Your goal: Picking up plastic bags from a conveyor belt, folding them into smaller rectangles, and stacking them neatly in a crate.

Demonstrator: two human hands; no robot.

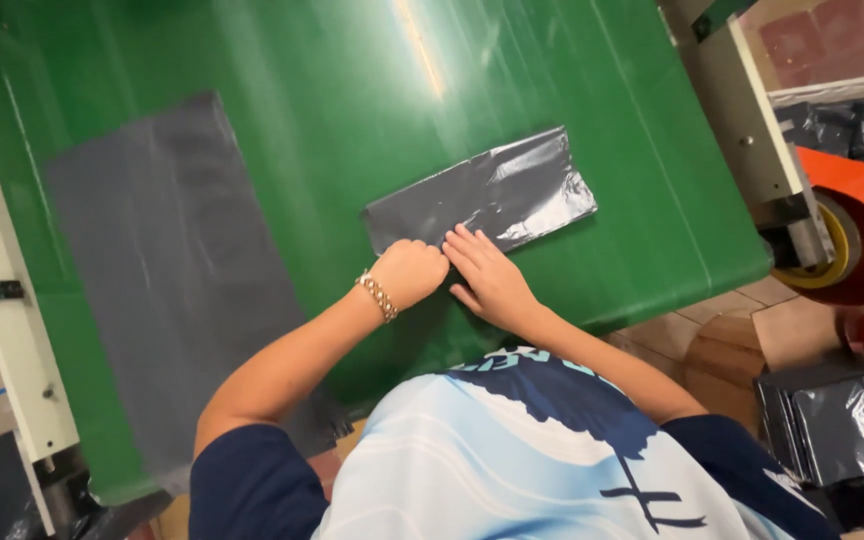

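A folded dark grey plastic bag (492, 195) lies slanted on the green table (352, 90). My left hand (409, 272), with a beaded bracelet on the wrist, is curled into a fist and rests at the bag's near edge. My right hand (487, 272) lies flat beside it, fingertips pressing on the same near edge of the bag. The two hands touch each other. Whether the left fist pinches the plastic is hidden.
A larger flat dark grey plastic sheet (167, 270) lies on the table's left part. A white frame (2, 300) runs along the left. At the right stand a roll of orange film (857, 235) on a machine and stacked dark bags (837, 415) on the floor.
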